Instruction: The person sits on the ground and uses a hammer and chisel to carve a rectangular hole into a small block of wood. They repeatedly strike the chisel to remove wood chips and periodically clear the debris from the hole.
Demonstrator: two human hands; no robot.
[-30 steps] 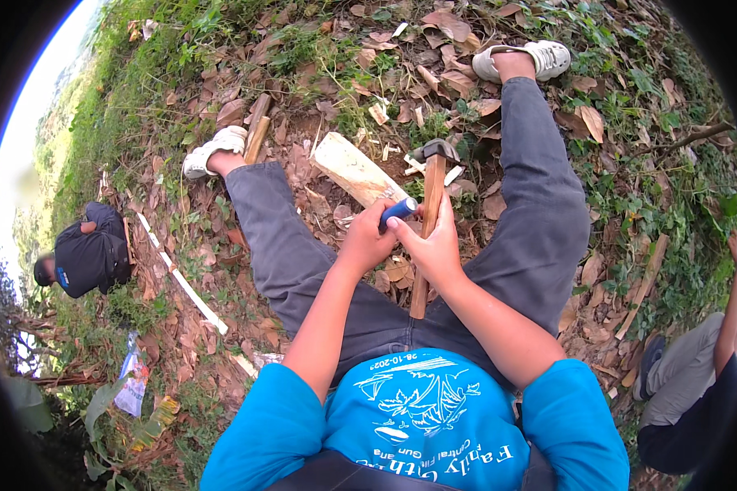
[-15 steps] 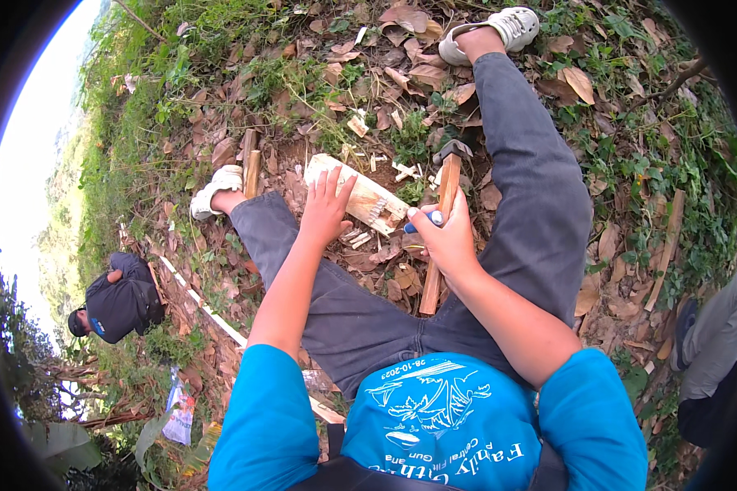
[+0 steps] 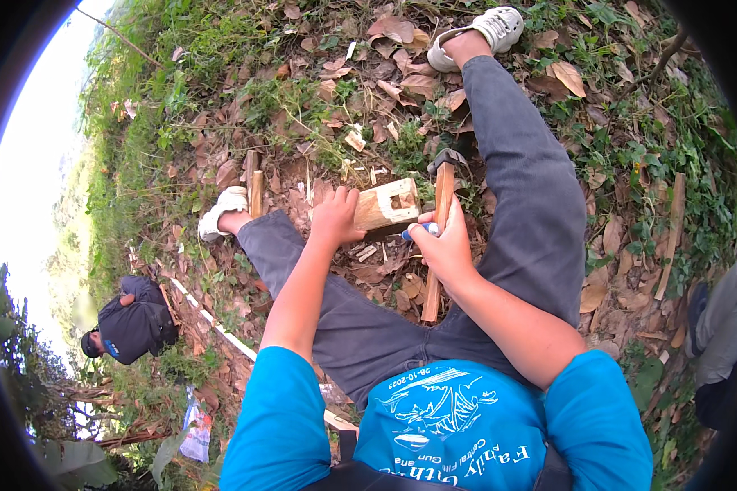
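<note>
Your left hand (image 3: pixel 336 219) has gone from flat on top to fingers curled round the left end of the wood block (image 3: pixel 373 211), which has turned, squared hole (image 3: pixel 401 200) now up. Your right hand (image 3: pixel 446 252) is closed round the blue tool (image 3: pixel 431 229) and hammer (image 3: pixel 444 195). Looks like repositioning; next probably wants that block steady.

Torso: bright blue T-shirt (image 3: pixel 458 438) with white line drawing and lettering (image 3: pixel 442 409) on the front, loose sleeves (image 3: pixel 274 417) reaching about the elbow, dark straps (image 3: pixel 348 446) over its lower part. Legs: dark grey trousers (image 3: pixel 528 155), visibly seamed, ending above bare ankles. Feet: off-white slip-on clogs (image 3: pixel 499 31), slotted on top; left hand (image 3: pixel 336 217) and right hand (image 3: pixel 448 250) bare.
</note>
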